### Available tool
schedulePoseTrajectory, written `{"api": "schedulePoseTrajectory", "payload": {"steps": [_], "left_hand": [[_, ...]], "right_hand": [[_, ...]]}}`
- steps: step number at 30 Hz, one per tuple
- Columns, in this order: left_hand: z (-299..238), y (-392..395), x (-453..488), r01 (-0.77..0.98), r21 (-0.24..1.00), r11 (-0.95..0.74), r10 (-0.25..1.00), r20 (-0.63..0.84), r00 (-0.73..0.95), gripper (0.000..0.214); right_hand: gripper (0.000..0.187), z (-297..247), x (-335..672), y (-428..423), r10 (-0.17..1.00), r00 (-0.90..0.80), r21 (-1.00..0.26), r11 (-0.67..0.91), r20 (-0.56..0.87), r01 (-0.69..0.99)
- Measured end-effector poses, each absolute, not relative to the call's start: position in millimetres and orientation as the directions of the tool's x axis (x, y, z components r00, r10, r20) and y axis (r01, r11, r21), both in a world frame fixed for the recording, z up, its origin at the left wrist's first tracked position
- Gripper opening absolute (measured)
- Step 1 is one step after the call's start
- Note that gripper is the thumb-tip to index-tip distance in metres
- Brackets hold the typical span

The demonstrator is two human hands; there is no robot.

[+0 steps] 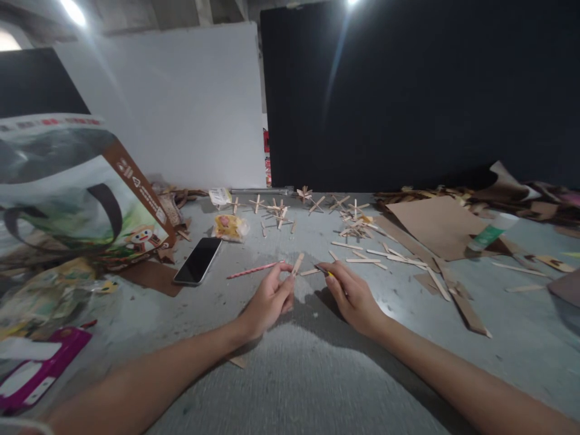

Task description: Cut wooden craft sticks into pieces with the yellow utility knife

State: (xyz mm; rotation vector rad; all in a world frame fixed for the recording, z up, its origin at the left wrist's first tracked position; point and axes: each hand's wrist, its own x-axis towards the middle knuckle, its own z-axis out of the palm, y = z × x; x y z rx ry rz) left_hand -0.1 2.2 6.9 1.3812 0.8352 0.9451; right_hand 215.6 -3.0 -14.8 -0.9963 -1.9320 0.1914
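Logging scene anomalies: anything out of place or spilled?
Mostly clutter: wooden sticks lie scattered at odd angles right of centre, and cardboard scraps are heaped untidily at the far right. No spill is evident.

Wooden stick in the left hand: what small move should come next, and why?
Probably bring the dark-tipped tool in the right hand to the wooden stick: the left hand holds the stick with one end exposed, the tool's tip points toward it, and a gap separates them.

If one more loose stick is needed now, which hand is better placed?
Probably the right hand: loose sticks lie just beyond it, though it holds a small tool. The left hand, holding a stick, is farther from them.
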Motion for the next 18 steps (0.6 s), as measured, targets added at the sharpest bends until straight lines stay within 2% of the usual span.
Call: {"api": "schedulePoseTrajectory", "payload": {"steps": [9,13,15,18], "left_hand": [[10.6,-1.3,-0.1,0.029,0.993,-0.118,0.91,0.096,0.404,0.039],[6.8,-0.8,-0.4,0.009,0.996,-0.087,0.917,0.076,0.393,0.041],[5.6,-0.5,0.2,-0.017,0.997,-0.07,0.926,0.071,0.372,0.043],[5.0,-0.9,1.3,-0.007,0.996,-0.085,0.935,0.082,0.346,0.045]], "right_hand": [[0.027,-14.1,217.5,-8.5,0.716,-0.24,-0.509,0.654,0.656,0.559],[0.024,-10.7,211.1,-15.7,0.754,-0.169,-0.58,0.609,0.635,0.54],[0.026,-4.2,204.0,-21.5,0.816,-0.127,-0.686,0.549,0.564,0.478],[0.028,8.1,191.5,-29.4,0.948,-0.172,-0.897,0.309,0.266,0.316]]}}
